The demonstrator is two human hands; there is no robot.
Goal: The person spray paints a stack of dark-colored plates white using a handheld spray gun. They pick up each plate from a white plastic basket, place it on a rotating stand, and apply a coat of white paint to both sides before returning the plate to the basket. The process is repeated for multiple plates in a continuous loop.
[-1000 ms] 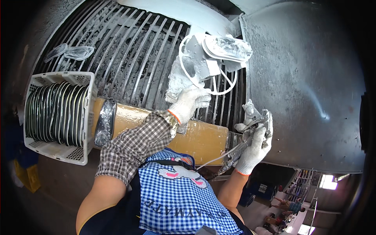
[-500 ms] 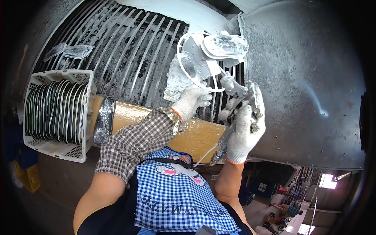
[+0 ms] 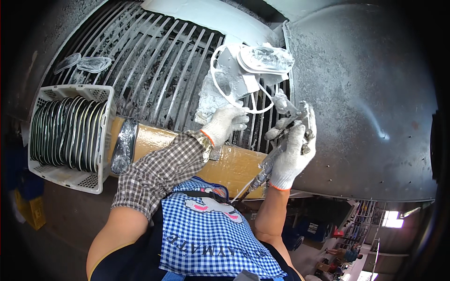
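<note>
My right hand (image 3: 294, 152), in a white knit glove, grips a grey-coated spray gun (image 3: 287, 114) with its nozzle toward the stand. A hose runs down from its handle. My left hand (image 3: 225, 124), gloved too, is beside the near side of a white wire ring (image 3: 216, 77); its fingers are apart and loosely bent. Whether they touch the ring is hard to tell. The ring surrounds part of a powder-caked stand (image 3: 232, 70). On the stand's right lies a white-rimmed, sole-shaped piece (image 3: 267, 59) with a shiny clear-looking top.
At left, a white perforated crate (image 3: 107, 140) holds several dark, pale-edged pieces (image 3: 68, 133) in a row. A dark wrapped piece (image 3: 124, 146) lies on the tape-covered ledge (image 3: 159, 136). Two clear sole shapes (image 3: 93, 64) rest on the bars (image 3: 154, 65). A metal panel (image 3: 356, 103) stands at right.
The white ring and the stand have turned slightly. My left hand has shifted a little left and down. The spray gun has tilted and lowered slightly in my right hand.
</note>
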